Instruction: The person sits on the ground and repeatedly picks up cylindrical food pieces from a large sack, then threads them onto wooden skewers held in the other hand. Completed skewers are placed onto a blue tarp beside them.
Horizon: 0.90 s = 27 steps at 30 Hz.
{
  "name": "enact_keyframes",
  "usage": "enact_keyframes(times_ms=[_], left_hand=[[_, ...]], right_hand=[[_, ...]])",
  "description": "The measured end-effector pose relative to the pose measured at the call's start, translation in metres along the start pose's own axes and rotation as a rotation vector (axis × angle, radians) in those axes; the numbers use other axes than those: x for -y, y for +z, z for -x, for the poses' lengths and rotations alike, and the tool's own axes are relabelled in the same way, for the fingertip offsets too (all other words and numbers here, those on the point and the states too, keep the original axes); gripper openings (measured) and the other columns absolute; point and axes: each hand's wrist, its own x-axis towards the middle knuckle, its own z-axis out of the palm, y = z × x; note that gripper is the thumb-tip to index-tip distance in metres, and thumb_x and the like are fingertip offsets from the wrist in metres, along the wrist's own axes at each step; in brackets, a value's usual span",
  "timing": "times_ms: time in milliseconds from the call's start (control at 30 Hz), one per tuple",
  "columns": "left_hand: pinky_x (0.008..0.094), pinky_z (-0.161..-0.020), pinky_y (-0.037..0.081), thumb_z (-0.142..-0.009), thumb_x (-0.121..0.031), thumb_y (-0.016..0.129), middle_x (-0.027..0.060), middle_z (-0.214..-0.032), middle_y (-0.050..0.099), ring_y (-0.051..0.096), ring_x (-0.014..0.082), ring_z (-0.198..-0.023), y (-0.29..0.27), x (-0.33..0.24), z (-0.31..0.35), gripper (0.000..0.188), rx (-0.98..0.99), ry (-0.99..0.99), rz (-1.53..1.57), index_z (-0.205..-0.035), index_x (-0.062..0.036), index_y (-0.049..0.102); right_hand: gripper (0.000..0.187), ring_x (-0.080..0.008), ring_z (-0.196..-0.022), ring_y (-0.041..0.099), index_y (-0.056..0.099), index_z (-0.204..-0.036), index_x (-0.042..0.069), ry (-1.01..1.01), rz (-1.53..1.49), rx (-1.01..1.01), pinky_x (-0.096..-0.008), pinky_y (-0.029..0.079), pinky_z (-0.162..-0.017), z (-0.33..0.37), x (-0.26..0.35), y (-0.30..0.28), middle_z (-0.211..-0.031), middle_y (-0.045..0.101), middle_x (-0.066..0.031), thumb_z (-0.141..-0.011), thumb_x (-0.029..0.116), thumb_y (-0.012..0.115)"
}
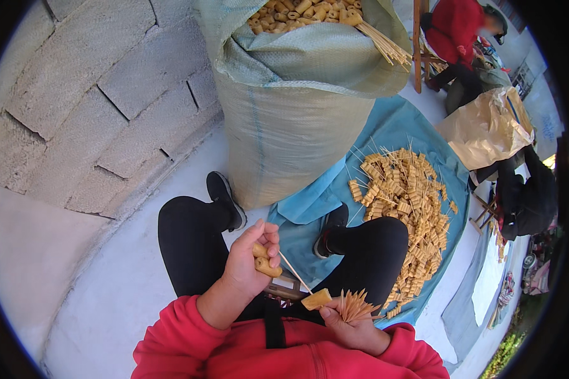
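My left hand (243, 265) is closed around tan, stubby food rolls (267, 268), with two showing between palm and fingers. A thin wooden skewer (294, 271) slants from its fingers down to another tan roll (316, 299), which my right hand (348, 330) pinches by one end. Whether the stick's tip has gone into that roll, I cannot tell. My right hand also grips a fanned bunch of wooden skewers (358, 306), points outward. Both hands are above my lap, the left slightly farther forward.
A tall woven sack (297, 132) ahead is full of loose rolls (303, 11), with skewers (385, 44) at its rim. A heap of skewered rolls (414, 215) lies on a blue sheet (297, 243) at right. A block wall (101, 101) stands left. Someone in red (452, 28) sits far right.
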Motion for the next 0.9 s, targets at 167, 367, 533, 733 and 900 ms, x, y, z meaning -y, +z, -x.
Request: enact_keyframes(times_ms=[167, 367, 533, 733, 900], left_hand=[[0.0246, -0.045, 0.040, -0.090, -0.022, 0.051, 0.0043, -0.074, 0.052, 0.048, 0.0117, -0.057, 0.002, -0.015, 0.001, 0.019, 0.020, 0.243, -0.043, -0.090, -0.0034, 0.055], [0.0235, -0.047, 0.043, -0.091, -0.015, 0.051, 0.0052, -0.074, 0.053, 0.049, 0.0111, -0.057, 0.007, -0.011, 0.007, 0.014, 0.076, 0.431, -0.133, -0.091, -0.0016, 0.055], [0.0225, -0.047, 0.043, -0.092, -0.014, 0.051, 0.0053, -0.075, 0.054, 0.049, 0.0104, -0.057, 0.009, 0.004, 0.007, 0.014, -0.009, 0.580, -0.344, -0.094, -0.0008, 0.055], [0.0253, -0.061, 0.046, -0.093, -0.018, 0.050, 0.0055, -0.082, 0.056, 0.053, 0.0124, -0.070, 0.007, 0.009, -0.001, 0.018, -0.068, 0.471, -0.306, -0.096, -0.0010, 0.056], [0.0262, -0.067, 0.047, -0.094, -0.022, 0.051, 0.0079, -0.091, 0.059, 0.055, 0.0129, -0.077, -0.004, -0.006, 0.003, 0.025, 0.112, 0.162, -0.413, -0.105, -0.0005, 0.057]], right_hand=[[0.010, -0.0080, -0.055, 0.052, 0.062, -0.091, 0.001, 0.039, 0.056, 0.118, -0.0237, 0.041, -0.051, 0.006, 0.010, 0.004, -0.064, 0.058, -0.0026, -0.088, 0.011, 0.060], [0.014, -0.0107, -0.059, 0.057, 0.061, -0.098, 0.002, -0.025, 0.086, 0.121, -0.0237, 0.043, -0.054, 0.004, 0.004, 0.005, -0.071, 0.061, -0.0049, -0.087, 0.009, 0.061], [0.018, -0.0130, -0.063, 0.059, 0.060, -0.100, 0.001, -0.087, 0.112, 0.132, -0.0236, 0.045, -0.058, 0.006, -0.004, 0.006, -0.077, 0.063, -0.0072, -0.084, 0.007, 0.062], [0.016, -0.0109, -0.062, 0.057, 0.059, -0.099, -0.001, -0.045, 0.146, 0.040, -0.0236, 0.045, -0.057, 0.005, -0.012, 0.007, -0.074, 0.061, -0.0054, -0.086, 0.008, 0.060], [0.015, -0.0063, -0.053, 0.045, 0.058, -0.098, -0.001, 0.316, -0.323, -0.002, -0.0201, 0.036, -0.048, 0.005, -0.004, -0.004, -0.063, 0.051, 0.0006, -0.092, 0.011, 0.054]])
